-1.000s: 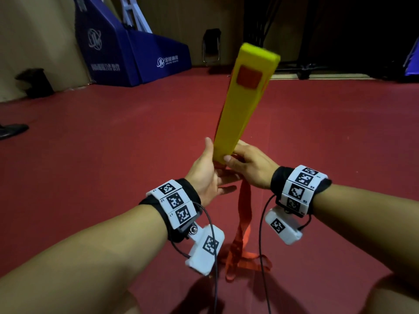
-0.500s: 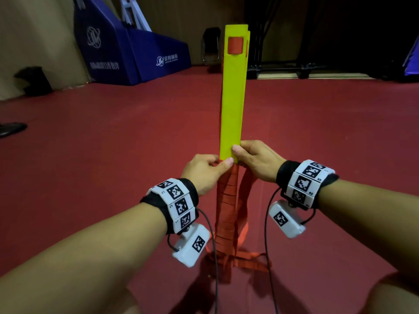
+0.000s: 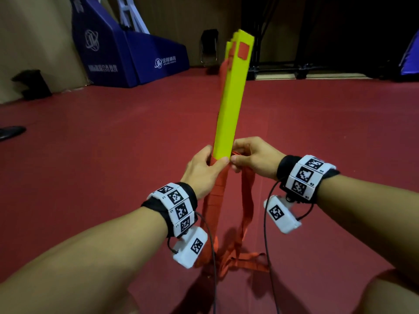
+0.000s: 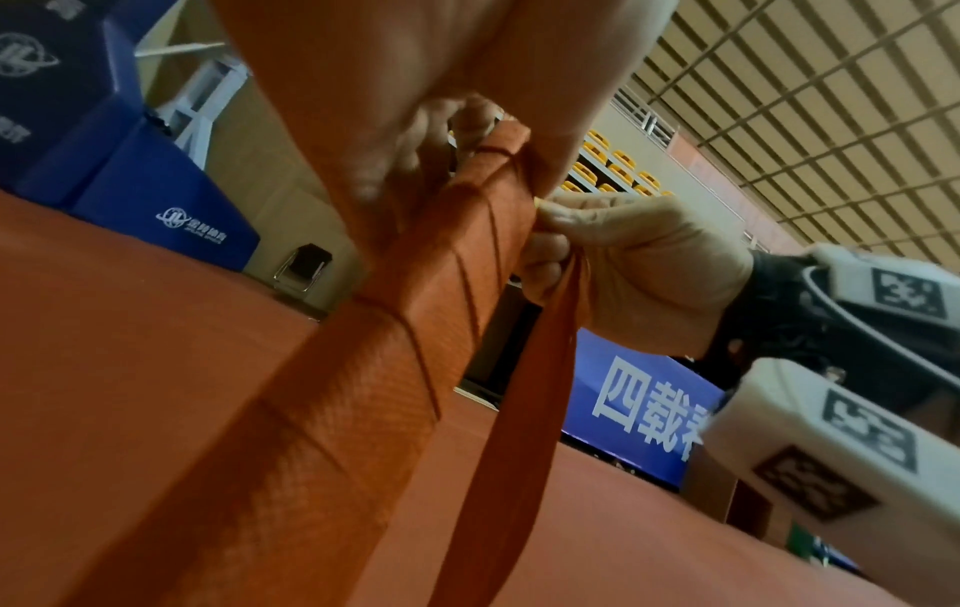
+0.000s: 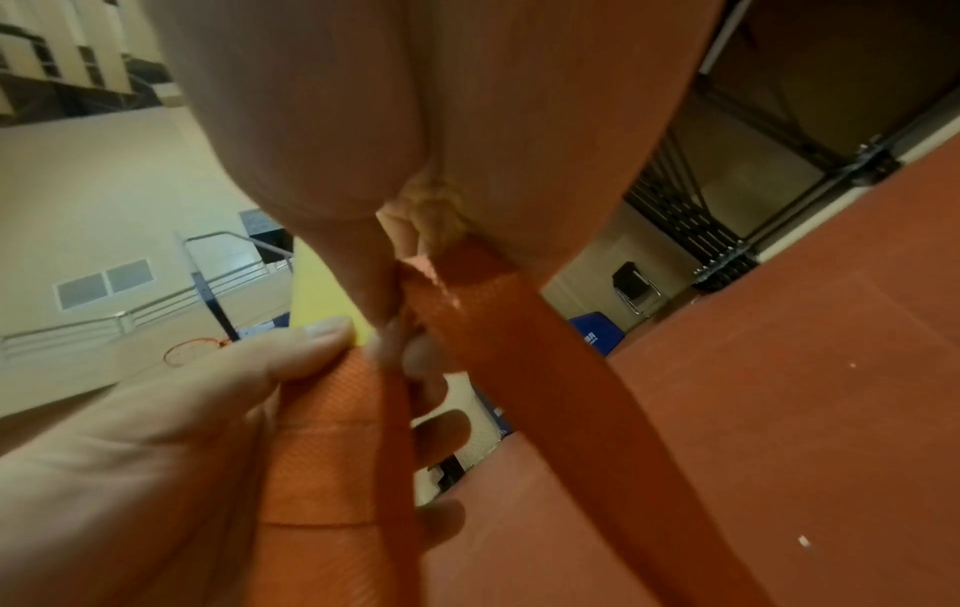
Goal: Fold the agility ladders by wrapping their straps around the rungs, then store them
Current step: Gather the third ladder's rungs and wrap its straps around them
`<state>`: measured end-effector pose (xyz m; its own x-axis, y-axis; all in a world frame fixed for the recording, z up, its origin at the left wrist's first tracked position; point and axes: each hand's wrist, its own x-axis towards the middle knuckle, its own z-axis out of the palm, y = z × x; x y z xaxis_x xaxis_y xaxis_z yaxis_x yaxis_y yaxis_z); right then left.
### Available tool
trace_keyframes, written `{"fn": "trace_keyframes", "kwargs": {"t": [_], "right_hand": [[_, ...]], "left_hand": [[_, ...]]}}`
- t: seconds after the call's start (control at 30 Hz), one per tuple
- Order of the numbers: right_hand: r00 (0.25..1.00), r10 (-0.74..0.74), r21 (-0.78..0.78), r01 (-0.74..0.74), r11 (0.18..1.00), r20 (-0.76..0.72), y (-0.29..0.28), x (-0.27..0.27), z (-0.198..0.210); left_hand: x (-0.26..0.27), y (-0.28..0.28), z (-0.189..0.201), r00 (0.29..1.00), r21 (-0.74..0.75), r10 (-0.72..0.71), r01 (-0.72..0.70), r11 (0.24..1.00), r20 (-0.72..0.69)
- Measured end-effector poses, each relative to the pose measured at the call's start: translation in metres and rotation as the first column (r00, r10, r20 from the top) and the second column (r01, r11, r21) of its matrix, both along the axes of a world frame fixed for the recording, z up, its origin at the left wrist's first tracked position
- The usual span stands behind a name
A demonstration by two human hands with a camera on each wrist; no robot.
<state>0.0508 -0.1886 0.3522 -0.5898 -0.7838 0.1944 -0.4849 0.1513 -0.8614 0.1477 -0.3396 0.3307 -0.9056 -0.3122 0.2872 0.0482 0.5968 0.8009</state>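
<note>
A stack of yellow ladder rungs (image 3: 231, 103) stands nearly upright in front of me, its top leaning slightly right. Its lower part is wound with orange strap (image 3: 215, 196). My left hand (image 3: 204, 168) grips the stack where the yellow meets the wound strap, thumb across the front. My right hand (image 3: 251, 159) pinches the loose orange strap (image 3: 247, 200) beside the stack's right edge. In the left wrist view the wound strap (image 4: 415, 308) runs up to my palm, and the right hand (image 4: 623, 263) holds the loose strap (image 4: 519, 410). In the right wrist view the strap (image 5: 545, 369) hangs from my fingers.
The floor (image 3: 90, 155) is red sports matting. The strap's tail lies in loops on the floor (image 3: 244, 261) below my wrists. Blue padded equipment (image 3: 127, 53) stands at the back left, a folding chair (image 3: 209, 48) behind the rungs, metal frames (image 3: 283, 64) at the back right.
The rung stack turned from flat-on to edge-on and now leans slightly right. My right hand moved from the stack's bottom edge onto the loose strap beside it.
</note>
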Motion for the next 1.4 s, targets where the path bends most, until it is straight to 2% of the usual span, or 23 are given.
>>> {"fn": "trace_keyframes", "kwargs": {"t": [0.1,0.23,0.3,0.4,0.53,0.63,0.83,0.93,1.0,1.1,1.23,1.4], "right_hand": [[0.996,-0.076,0.083,0.072,0.994,0.042,-0.003,0.003,0.002],[0.974,-0.141,0.230,0.180,0.956,-0.178,-0.004,0.002,-0.002],[0.958,-0.191,0.232,0.239,0.943,-0.213,-0.006,0.002,-0.002],[0.966,-0.226,0.194,0.247,0.949,-0.124,-0.011,0.008,-0.004],[0.965,-0.263,0.167,0.257,0.952,0.016,-0.014,0.015,-0.002],[0.966,-0.213,0.120,0.197,0.973,0.146,-0.013,0.017,0.003],[0.971,-0.108,0.051,0.099,0.994,0.214,-0.009,0.017,0.002],[0.977,-0.156,0.101,0.142,0.985,0.143,-0.011,0.015,-0.002],[0.977,-0.185,0.115,0.173,0.978,0.107,-0.012,0.012,-0.004],[0.972,-0.174,0.043,0.169,0.985,0.159,-0.011,0.008,-0.004],[0.972,-0.165,0.010,0.165,0.986,0.166,-0.007,0.009,-0.003],[0.974,-0.222,0.156,0.211,0.965,0.056,-0.007,0.007,0.000]], "left_hand": [[0.001,0.001,0.000,1.000,-0.047,0.002,-0.001,0.999,0.010],[0.001,0.004,-0.003,0.998,0.010,-0.033,0.033,0.999,0.051],[0.002,0.005,-0.004,0.996,0.048,-0.081,0.079,0.996,0.047],[0.002,0.008,0.000,0.996,-0.023,-0.084,0.085,0.996,0.045],[0.002,0.005,-0.003,0.990,-0.022,-0.102,0.105,0.994,0.093],[0.005,0.006,-0.003,0.982,-0.019,-0.154,0.157,0.987,0.109],[0.003,0.012,0.002,0.971,0.089,-0.175,0.162,0.983,0.163],[0.001,0.016,0.002,0.974,0.154,-0.179,0.157,0.976,0.142],[-0.004,0.014,-0.004,0.974,0.267,-0.204,0.172,0.948,0.098],[-0.007,0.008,-0.009,0.967,0.427,-0.238,0.177,0.887,0.094],[-0.006,0.000,-0.011,0.963,0.383,-0.240,0.177,0.907,0.123],[-0.009,-0.007,-0.018,0.987,0.349,-0.123,0.080,0.934,0.102]]}}
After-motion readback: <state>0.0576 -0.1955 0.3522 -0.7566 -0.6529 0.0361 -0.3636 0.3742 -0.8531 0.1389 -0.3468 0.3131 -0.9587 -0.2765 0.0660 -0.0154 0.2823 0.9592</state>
